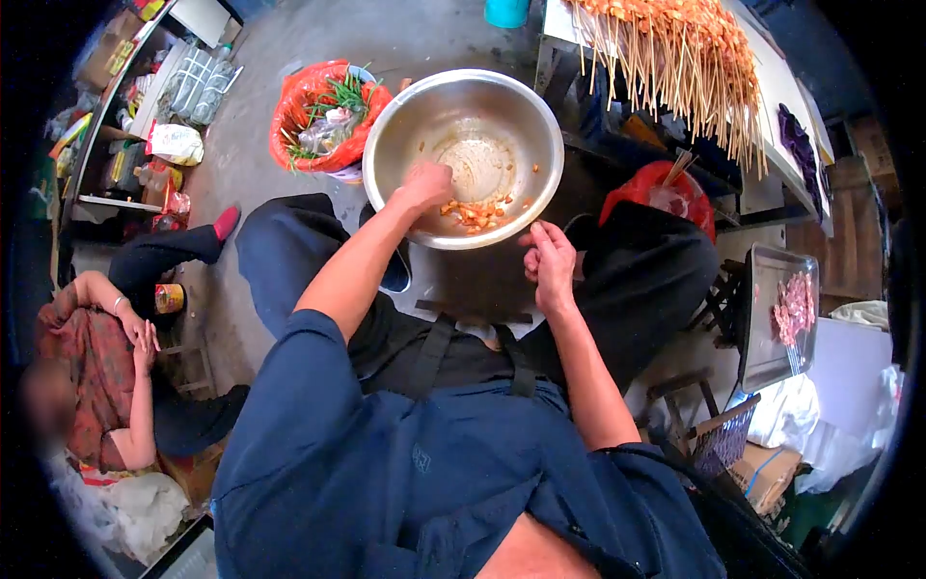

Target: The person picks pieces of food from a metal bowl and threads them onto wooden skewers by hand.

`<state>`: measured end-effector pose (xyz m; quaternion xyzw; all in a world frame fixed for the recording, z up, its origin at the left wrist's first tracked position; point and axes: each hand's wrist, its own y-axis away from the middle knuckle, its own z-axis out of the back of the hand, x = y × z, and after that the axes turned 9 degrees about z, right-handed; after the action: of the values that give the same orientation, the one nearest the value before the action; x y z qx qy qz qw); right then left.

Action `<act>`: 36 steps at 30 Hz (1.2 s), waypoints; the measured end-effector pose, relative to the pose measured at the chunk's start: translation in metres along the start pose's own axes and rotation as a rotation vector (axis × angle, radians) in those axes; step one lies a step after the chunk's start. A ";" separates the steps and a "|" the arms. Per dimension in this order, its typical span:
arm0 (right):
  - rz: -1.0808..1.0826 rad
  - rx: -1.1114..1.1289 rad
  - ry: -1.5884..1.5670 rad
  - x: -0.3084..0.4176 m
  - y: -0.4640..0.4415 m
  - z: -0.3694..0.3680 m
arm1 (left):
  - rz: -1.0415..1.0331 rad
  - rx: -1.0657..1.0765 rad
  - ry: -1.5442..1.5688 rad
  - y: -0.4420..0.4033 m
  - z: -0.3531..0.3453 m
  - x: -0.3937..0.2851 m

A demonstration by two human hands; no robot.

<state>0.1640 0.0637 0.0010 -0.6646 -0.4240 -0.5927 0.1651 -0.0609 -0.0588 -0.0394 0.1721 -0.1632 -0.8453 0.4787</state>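
A wide steel bowl (pixel 526 101) sits in front of me between my knees. Small orange-coated pieces of food (pixel 477 214) lie heaped on its near side, with a few stray bits on the wall. My left hand (pixel 424 186) reaches inside the bowl, fingers curled closed just left of the pieces; what they hold, if anything, is hidden. Just outside the near right rim is my right hand (pixel 550 262), thumb and fingers pinched together. Anything in that pinch is too small to make out.
Many skewers (pixel 675 58) of orange-coated food lie on a white table at upper right. Left of the bowl stands a red-bagged bin (pixel 299 101) with green stalks; at right are a red bag (pixel 666 198) and a tray (pixel 757 328) with raw meat. A seated person (pixel 101 376) is at left.
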 end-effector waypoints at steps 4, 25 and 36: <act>-0.001 0.020 -0.013 -0.002 -0.001 -0.003 | -0.060 0.012 0.131 -0.007 -0.016 -0.010; -0.027 0.006 -0.087 -0.008 -0.002 -0.001 | -0.627 0.147 0.402 0.002 -0.014 -0.050; -0.061 0.023 -0.075 -0.009 -0.001 0.000 | -0.264 0.029 0.852 -0.004 0.021 -0.018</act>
<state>0.1640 0.0609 -0.0076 -0.6712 -0.4565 -0.5673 0.1385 -0.0641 -0.0388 -0.0202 0.5312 0.0601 -0.7504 0.3888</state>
